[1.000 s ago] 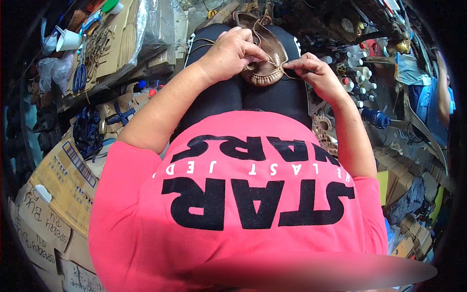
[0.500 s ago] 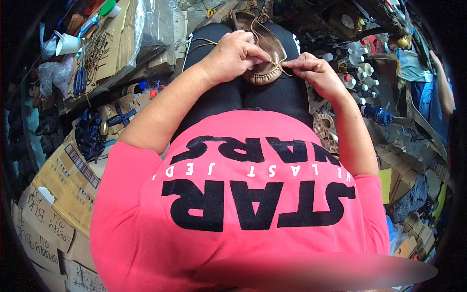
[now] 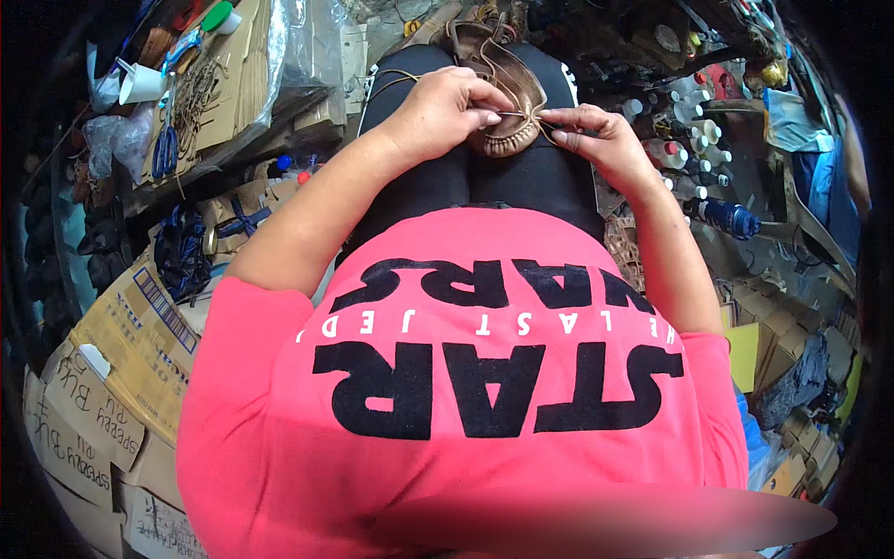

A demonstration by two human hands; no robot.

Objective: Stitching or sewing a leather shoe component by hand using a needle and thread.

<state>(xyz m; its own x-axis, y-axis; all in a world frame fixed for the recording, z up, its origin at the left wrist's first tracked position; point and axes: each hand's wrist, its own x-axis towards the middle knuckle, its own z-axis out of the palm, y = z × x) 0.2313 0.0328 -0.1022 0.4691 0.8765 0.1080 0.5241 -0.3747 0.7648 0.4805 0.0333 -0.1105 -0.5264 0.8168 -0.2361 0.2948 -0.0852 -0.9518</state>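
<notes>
- The bare left hand (image 3: pixel 449 110) is curled palm-down over the lap, knuckles raised, thumb and fingertips pinched together pointing right.
- The bare right hand (image 3: pixel 596 133) faces it, fingertips pinched, nearly touching the left.
- Both bare forearms reach forward from pink short sleeves, elbows bent and spread wide.

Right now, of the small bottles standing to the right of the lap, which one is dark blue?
The dark blue bottle lying on its side, nearest the right forearm. The other bottles beyond it are pale, some with red caps, and mostly upright.
</notes>
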